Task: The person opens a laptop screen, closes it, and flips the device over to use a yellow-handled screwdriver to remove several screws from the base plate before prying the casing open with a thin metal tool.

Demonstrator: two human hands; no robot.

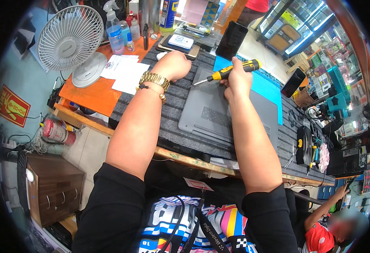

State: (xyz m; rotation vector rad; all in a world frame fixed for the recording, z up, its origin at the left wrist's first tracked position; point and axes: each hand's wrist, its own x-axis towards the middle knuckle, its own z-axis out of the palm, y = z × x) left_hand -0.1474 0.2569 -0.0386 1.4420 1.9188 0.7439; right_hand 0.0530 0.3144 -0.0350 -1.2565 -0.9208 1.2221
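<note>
A grey laptop [197, 120] lies bottom side up on the bench, its vent slots facing me. My right hand [239, 81] is closed round a yellow-and-black screwdriver [220, 75] above the laptop's far part. The screwdriver's shaft points left, with its tip near the laptop's far left corner. Curled just left of that corner is my left hand [174, 66], over the ribbed grey mat [168, 116]. Its fingers are folded under, so whatever they hold, if anything, is hidden. A gold watch [154, 80] is on the left wrist.
Beyond the laptop are a blue mat [271, 90], an upright black phone [232, 40] and stacked devices [180, 42]. A white fan [70, 38], papers [128, 74] and a spray bottle [115, 33] stand left. At right are a tool pouch [304, 145] and a person in red [320, 232].
</note>
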